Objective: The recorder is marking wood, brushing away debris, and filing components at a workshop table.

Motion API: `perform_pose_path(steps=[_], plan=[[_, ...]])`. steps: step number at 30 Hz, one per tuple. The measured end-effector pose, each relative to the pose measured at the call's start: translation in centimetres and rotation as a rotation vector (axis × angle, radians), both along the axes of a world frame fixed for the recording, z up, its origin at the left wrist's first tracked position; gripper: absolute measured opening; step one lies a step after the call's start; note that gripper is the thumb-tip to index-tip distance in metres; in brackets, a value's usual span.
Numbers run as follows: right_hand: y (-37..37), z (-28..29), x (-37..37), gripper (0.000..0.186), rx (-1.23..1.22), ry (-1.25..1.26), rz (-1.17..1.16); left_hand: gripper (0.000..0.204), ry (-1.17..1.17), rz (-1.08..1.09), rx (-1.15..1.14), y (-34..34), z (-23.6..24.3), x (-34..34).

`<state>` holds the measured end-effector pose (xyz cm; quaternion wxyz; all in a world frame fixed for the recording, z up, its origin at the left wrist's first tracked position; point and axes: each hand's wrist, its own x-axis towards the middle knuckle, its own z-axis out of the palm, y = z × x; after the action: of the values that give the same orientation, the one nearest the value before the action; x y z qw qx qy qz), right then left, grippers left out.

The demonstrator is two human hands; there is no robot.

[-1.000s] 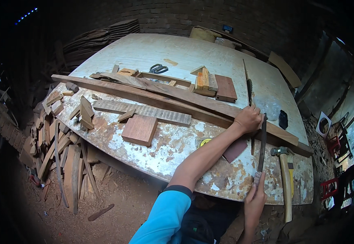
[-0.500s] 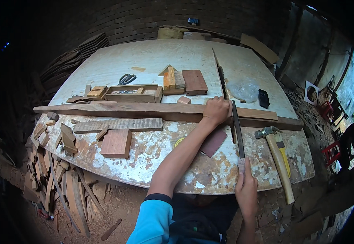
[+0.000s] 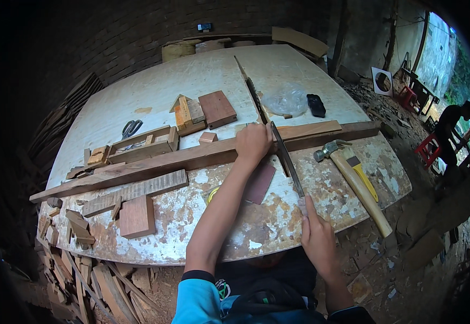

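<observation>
Scrap wood (image 3: 102, 286) lies heaped on the ground, on the near side of the long beam (image 3: 191, 157), toward its left end. The right hand (image 3: 317, 237) is also on the near side of the long beam, closed around the grip of a narrow dark tool (image 3: 289, 163) — file-like, its far end reaching the long beam right of the middle. On the chipped worktable (image 3: 170, 232), a reddish block (image 3: 137, 217) and small offcuts (image 3: 81, 229) sit near the long beam's left half; a claw hammer (image 3: 356, 183) and a yellow-handled tool (image 3: 365, 182) lie near its right end. A striped board (image 3: 137, 193) and a maroon sheet (image 3: 260, 184) are closer in to the long beam.

The left hand (image 3: 254, 143) is on the long beam itself, fingers curled in, right by the dark tool's far end; whether they grip tool or wood, I cannot tell.

Just past the long beam are a small block (image 3: 208, 138) and an open wooden tray (image 3: 143, 146) — scissors (image 3: 132, 128) farther out. A toothed blade (image 3: 256, 98) stretches away from the long beam, with a clear plastic bag (image 3: 284, 101) to its right. Far beyond the long beam's right end, a person (image 3: 451, 132) in dark clothes leans beside a red stool (image 3: 428, 149)
</observation>
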<state>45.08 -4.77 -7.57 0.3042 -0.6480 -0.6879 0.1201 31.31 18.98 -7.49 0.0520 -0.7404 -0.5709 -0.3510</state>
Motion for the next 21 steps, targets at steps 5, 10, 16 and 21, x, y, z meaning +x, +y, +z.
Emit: perform_pose_path(steps=[5, 10, 16, 21], plan=[[-0.5, -0.5, 0.0, 0.052, 0.024, -0.030, -0.032, 0.043, -0.017, -0.049, -0.007, 0.1, -0.3, 1.4], [-0.4, -0.6, -0.2, 0.054, 0.007, -0.058, -0.053, 0.044, -0.017, -0.045, -0.060, 0.0, 0.1, 1.3], [4.0, 0.4, -1.0, 0.052, -0.002, -0.036, -0.014, 0.044, 0.018, -0.060, -0.037, 0.1, 0.1, 0.4], [9.9, -0.2, -1.0, 0.053, 0.071, -0.006, -0.001, 0.042, -0.028, -0.042, -0.067, -0.1, 0.6, 2.3]])
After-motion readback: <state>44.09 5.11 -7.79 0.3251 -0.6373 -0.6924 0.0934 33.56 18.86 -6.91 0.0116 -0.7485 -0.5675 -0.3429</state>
